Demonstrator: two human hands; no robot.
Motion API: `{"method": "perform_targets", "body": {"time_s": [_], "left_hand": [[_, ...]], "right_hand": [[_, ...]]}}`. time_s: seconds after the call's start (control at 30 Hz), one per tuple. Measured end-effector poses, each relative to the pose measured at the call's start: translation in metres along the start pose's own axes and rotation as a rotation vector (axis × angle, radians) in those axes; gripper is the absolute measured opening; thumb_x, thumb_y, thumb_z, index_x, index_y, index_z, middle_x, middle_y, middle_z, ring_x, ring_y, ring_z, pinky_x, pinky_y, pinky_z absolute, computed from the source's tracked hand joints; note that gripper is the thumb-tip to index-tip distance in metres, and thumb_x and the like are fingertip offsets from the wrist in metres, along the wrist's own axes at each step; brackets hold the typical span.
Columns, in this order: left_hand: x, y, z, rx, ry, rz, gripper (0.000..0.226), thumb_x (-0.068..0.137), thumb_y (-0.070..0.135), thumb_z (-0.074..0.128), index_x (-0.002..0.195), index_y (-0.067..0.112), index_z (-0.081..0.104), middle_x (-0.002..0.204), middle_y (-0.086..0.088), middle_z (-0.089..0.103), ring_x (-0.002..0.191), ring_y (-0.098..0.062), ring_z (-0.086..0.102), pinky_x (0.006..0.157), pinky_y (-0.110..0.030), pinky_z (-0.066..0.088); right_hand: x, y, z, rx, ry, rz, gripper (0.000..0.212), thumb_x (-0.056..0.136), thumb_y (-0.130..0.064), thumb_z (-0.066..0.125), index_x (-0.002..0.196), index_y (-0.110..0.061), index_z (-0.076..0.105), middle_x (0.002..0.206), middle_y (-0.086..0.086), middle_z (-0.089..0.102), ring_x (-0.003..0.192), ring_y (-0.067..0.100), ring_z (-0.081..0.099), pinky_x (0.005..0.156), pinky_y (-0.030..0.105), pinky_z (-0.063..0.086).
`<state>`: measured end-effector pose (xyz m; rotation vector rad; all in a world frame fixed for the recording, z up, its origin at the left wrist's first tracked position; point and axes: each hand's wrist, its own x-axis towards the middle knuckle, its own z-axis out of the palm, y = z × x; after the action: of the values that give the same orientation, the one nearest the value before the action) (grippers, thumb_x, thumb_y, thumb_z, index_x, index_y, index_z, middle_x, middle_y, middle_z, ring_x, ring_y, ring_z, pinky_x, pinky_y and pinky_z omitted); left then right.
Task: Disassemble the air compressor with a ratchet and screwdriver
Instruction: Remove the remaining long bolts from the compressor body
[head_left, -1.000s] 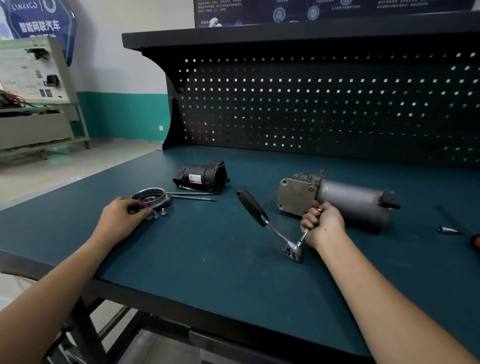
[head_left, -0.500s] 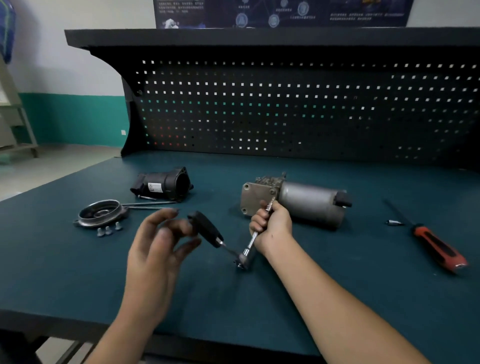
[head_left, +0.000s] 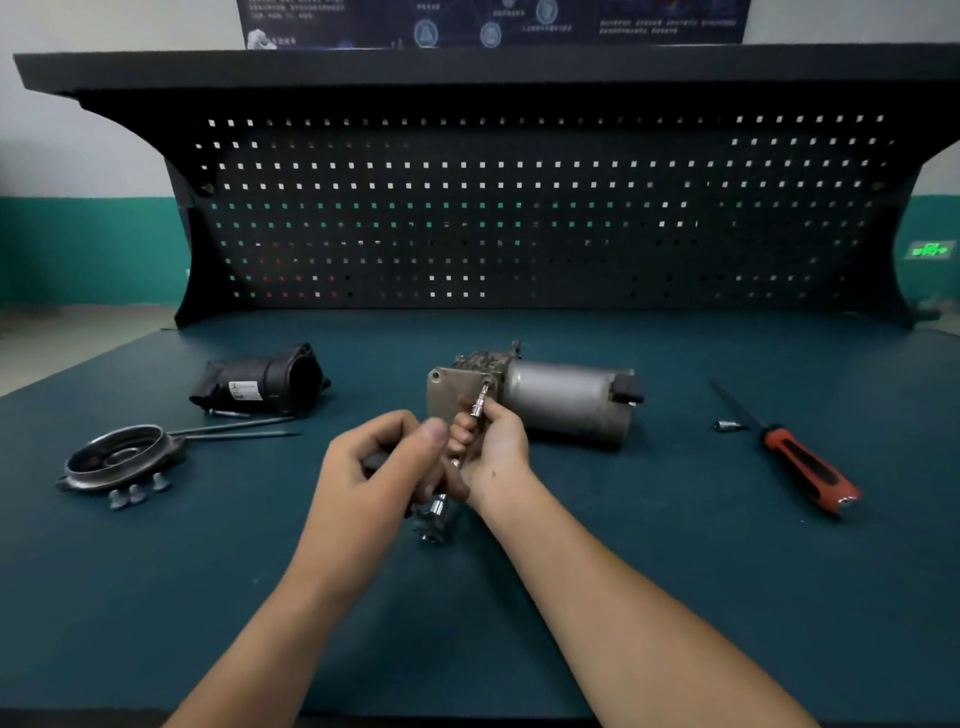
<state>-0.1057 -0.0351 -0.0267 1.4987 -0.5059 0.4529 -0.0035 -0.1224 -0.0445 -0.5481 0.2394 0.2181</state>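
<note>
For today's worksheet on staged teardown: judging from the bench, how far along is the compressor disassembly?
Done: a black housing, a round end cover, two long bolts and three small bolts lie removed at the left. In hand: the left hand and right hand both grip the ratchet, its tip at the block end of the compressor body. Left: that body looks assembled; the screwdriver lies untouched.
</note>
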Motion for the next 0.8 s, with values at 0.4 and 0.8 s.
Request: {"method": "perform_targets", "body": {"time_s": [0.4, 0.8], "left_hand": [[-0.006, -0.001, 0.006, 0.144, -0.085, -0.012, 0.033, 0.063, 0.043, 0.054, 0.044, 0.018, 0.045, 0.04, 0.008, 0.043, 0.042, -0.011, 0.042, 0.045, -0.017, 0.034], [0.031, 0.005, 0.005, -0.161, 0.098, -0.055, 0.042, 0.066, 0.048, 0.059, 0.038, 0.023, 0.04, 0.036, 0.012, 0.027, 0.031, -0.003, 0.022, 0.038, -0.009, 0.02]], "right_hand": [[0.003, -0.001, 0.002, 0.076, -0.052, 0.046, 0.04, 0.1, -0.026, 0.031, 0.065, -0.012, 0.042, 0.03, -0.005, 0.03, 0.02, 0.005, 0.023, 0.024, 0.012, 0.016], [-0.003, -0.019, 0.005, -0.184, 0.033, -0.013, 0.037, 0.099, -0.017, 0.033, 0.068, -0.004, 0.051, 0.048, 0.006, 0.055, 0.041, 0.014, 0.053, 0.039, 0.018, 0.046]]}}
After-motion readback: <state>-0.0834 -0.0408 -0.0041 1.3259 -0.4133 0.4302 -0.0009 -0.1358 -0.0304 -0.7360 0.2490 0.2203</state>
